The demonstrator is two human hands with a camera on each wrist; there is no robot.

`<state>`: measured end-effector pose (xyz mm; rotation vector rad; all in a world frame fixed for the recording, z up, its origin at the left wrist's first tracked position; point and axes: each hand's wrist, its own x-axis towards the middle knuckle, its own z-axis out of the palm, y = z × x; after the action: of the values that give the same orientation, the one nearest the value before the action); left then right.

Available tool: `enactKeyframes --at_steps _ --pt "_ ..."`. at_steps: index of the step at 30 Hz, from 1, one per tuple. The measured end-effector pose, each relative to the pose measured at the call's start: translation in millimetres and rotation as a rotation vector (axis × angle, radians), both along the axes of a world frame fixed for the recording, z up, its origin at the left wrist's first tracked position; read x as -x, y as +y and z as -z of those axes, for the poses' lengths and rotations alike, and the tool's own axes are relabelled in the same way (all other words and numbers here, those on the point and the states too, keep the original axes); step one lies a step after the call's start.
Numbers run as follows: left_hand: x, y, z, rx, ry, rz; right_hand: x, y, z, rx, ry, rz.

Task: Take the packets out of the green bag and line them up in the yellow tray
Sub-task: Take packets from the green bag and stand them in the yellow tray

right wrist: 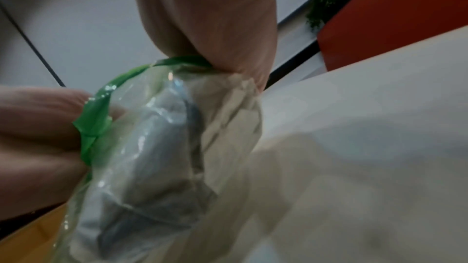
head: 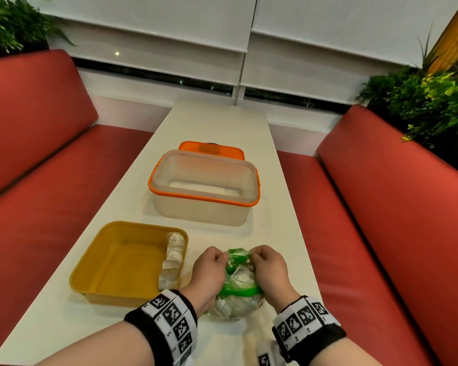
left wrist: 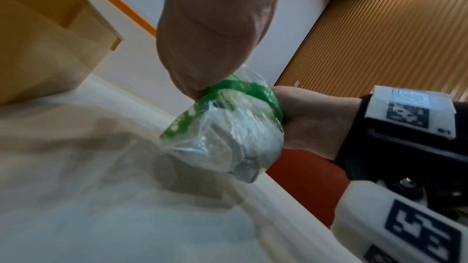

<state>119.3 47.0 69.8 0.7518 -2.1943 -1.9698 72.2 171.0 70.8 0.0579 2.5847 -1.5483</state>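
A: Hand state?

B: Both were clamped on the green bag (head: 238,280), one either side of its mouth. Left hand (head: 209,270) pinched the left edge of the opening, right hand (head: 267,270) pinched the right edge. Knuckles faced each other, with the bag's green rim between them.

A: Wrist views agree?

B: Yes. Left wrist view showed the left hand (left wrist: 215,33) gripping the green band of the bag (left wrist: 225,127), with the right hand (left wrist: 311,125) on the bag's far side. Right wrist view had the right hand (right wrist: 215,19) closed on the rim of the bag (right wrist: 157,147), left hand (right wrist: 38,141) opposite.

A: Bag position?

B: Bottom sat on the white table (head: 214,128), right between the wrists. Clear film with a green rim, white packets (head: 236,307) bunched inside. Count unreadable.

A: Tray?

B: Yellow tray (head: 117,262) just left of the left hand. A column of white packets (head: 173,257) lay along its right wall, nearest the hand. Looked like three, though the edges were soft.

A: Beyond?

B: Past both hands stood a clear tub with an orange rim (head: 204,186). An orange lid (head: 212,149) lay behind that.
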Motion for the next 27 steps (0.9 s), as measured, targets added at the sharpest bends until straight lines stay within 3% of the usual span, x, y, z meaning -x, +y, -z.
enactKeyframes --at_steps 3,6,9,12,16,22,27 --pt "-5.4 -2.0 -2.4 0.196 0.050 0.176 -8.5 1.6 0.4 -0.041 0.095 -0.046" --pt "-14.0 -5.6 -0.5 0.413 0.064 0.368 -15.0 8.1 3.5 -0.239 0.229 -0.260" --pt "-19.9 -8.4 2.1 0.592 0.009 0.389 -20.7 14.0 3.6 -0.437 0.164 -0.434" --pt "-24.2 -6.2 3.0 0.632 -0.056 0.407 -28.2 18.1 -8.2 -0.517 0.054 -0.483" --pt "-32.9 -2.1 1.6 0.543 -0.146 0.476 -34.6 18.7 -27.7 -0.415 -0.102 -0.507" --pt "-32.9 -3.9 -4.8 0.445 -0.042 0.443 -31.5 11.5 -23.5 -0.227 -0.138 -0.472" --pt "-36.1 -9.1 -0.2 0.422 -0.071 0.427 -21.2 21.2 -2.8 -0.105 -0.172 -0.523"
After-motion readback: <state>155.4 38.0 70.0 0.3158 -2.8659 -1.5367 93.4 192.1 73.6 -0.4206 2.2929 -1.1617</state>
